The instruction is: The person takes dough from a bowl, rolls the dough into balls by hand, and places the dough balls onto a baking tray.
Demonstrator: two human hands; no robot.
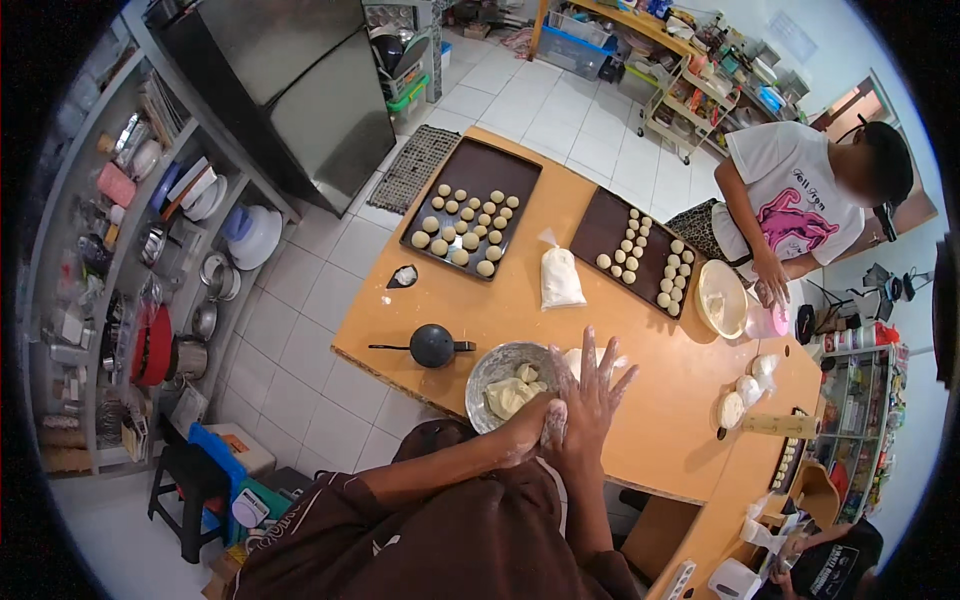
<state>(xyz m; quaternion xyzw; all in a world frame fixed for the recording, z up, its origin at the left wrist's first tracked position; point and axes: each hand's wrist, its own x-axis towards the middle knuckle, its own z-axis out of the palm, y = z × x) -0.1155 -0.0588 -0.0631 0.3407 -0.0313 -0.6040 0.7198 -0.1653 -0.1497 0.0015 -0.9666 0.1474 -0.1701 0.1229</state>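
My left hand (529, 427) is pressed against the palm of my right hand (586, 401), both dusted with flour. The right fingers are spread upward. Whether anything lies between the palms is hidden. Just left of the hands, at the table's near edge, a metal bowl (480, 375) holds pale dough (508, 396). Something white, partly covered by my right hand, lies behind it. A dark round container with a handle (432, 346) stands left of the bowl. Farther back are a tied plastic bag of white contents (560, 277) and a dark baking tray (510, 161) with rows of dough balls (470, 241).
A second tray (600, 214) of dough balls lies at back right, near a co-worker (795, 187) beside a cream bowl (721, 298). Wrapped dough pieces (748, 391) and a cardboard roll (780, 426) lie on the right. Another person (832, 559) is at lower right. Shelves (217, 157) stand left.
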